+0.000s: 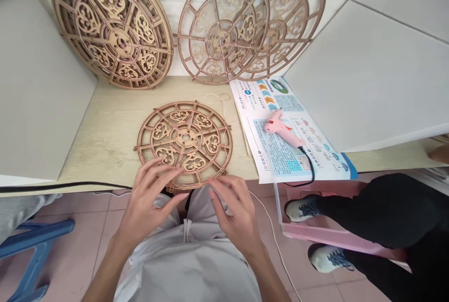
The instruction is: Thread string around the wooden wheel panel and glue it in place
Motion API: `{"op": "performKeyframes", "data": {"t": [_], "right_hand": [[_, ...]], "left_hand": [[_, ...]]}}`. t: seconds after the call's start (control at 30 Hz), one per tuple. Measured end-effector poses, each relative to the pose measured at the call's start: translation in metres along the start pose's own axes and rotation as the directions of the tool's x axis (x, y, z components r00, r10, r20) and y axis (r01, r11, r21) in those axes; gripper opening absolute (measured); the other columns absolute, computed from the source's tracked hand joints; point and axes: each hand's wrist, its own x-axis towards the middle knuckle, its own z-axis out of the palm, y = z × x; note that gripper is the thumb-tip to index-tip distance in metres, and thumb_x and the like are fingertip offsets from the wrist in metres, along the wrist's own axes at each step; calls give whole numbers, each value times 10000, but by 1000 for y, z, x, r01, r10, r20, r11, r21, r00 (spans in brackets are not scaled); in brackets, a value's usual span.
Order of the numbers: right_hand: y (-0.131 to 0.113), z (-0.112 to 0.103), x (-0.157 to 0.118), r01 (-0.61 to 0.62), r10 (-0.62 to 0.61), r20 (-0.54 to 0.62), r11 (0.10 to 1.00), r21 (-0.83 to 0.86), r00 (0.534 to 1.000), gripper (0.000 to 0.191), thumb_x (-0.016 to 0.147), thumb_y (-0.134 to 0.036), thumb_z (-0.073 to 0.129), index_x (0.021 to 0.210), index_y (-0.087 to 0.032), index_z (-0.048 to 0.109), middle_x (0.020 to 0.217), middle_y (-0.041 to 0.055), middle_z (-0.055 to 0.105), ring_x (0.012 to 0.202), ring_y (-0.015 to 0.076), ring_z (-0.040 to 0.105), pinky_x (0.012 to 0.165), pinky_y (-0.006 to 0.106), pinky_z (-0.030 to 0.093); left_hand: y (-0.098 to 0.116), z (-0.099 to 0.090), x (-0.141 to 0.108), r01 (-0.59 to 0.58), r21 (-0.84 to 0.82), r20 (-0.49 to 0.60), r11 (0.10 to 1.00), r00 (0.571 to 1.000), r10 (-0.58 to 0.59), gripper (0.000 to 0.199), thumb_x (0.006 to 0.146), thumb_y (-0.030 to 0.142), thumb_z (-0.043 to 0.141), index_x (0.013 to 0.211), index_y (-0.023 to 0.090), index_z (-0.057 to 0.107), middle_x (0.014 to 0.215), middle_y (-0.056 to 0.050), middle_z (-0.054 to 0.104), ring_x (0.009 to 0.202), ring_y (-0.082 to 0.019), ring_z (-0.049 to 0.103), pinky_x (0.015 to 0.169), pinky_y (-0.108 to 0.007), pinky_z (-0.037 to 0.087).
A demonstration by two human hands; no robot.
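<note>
A round openwork wooden wheel panel (184,137) with scroll-shaped inserts lies flat on the table, its near rim by the table's front edge. At its near left rim is my left hand (150,194), fingers spread, with fingertips over the rim and the scrollwork. My right hand (233,206) is at the near right rim, fingers apart, the fingertips close to or touching the edge. Neither hand grips the panel. A thin pale thread (225,126) runs across the panel's right side.
Several similar panels lean stacked at the back left (121,42), with others (222,42) at the back right. A pink glue gun (283,129) with a black cord rests on a printed sheet (250,124). White partitions (38,91) flank the table (105,129). Another person's legs (372,213) are at right.
</note>
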Motion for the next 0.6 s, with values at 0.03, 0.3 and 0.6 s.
{"op": "performKeyframes", "data": {"t": [0.03, 0.3, 0.6], "right_hand": [[-1, 1, 2, 8, -8, -3, 1000, -1, 1000, 467, 895, 11, 612, 1317, -188, 612, 1090, 119, 612, 1047, 233, 554, 889, 404, 514], [1, 11, 36, 142, -141, 209, 990, 13, 968, 109, 956, -105, 616, 983, -158, 707, 960, 84, 634, 945, 199, 514, 816, 365, 470], [4, 10, 71, 117, -133, 532, 991, 64, 836, 177, 989, -226, 608, 850, -164, 699, 902, 60, 543, 915, 192, 457, 809, 336, 421]], "left_hand": [[-3, -2, -2, 2, 18, 11, 1000, 1000, -2, 461, 875, 227, 775, 1300, 216, 597, 1212, -81, 645, 1328, -273, 487, 1139, -439, 422], [-13, 5, -13, 38, 23, 56, 999, 998, -39, 391, 903, 278, 753, 1254, 231, 589, 1176, -57, 667, 1273, -240, 542, 1127, -423, 422], [-14, 7, -15, 73, 26, 13, 997, 997, -74, 360, 912, 326, 746, 1224, 239, 590, 1181, -46, 687, 1234, -230, 579, 1098, -400, 425]]}}
